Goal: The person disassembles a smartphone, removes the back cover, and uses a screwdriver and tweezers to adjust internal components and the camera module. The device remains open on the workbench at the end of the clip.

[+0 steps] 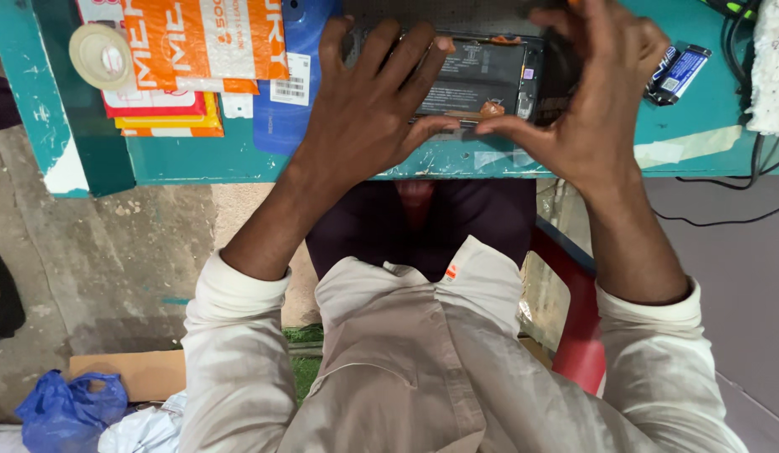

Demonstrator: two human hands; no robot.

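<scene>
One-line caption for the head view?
Both hands, left hand and right hand, press on an opened smartphone at the teal table edge.

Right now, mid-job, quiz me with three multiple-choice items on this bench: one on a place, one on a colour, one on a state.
1. Where does the roll of tape lie?
A. At the table's far left
B. On the red chair
C. On the floor

2. What colour is the table?
A. Yellow
B. Teal
C. White

3. How is the phone under the left hand and right hand?
A. Boxed
B. Back shut
C. Opened, insides showing

Key: 1 A, it sits by the orange packets. 2 B, the painted edge is teal. 3 C, the battery and boards are bare.
</scene>
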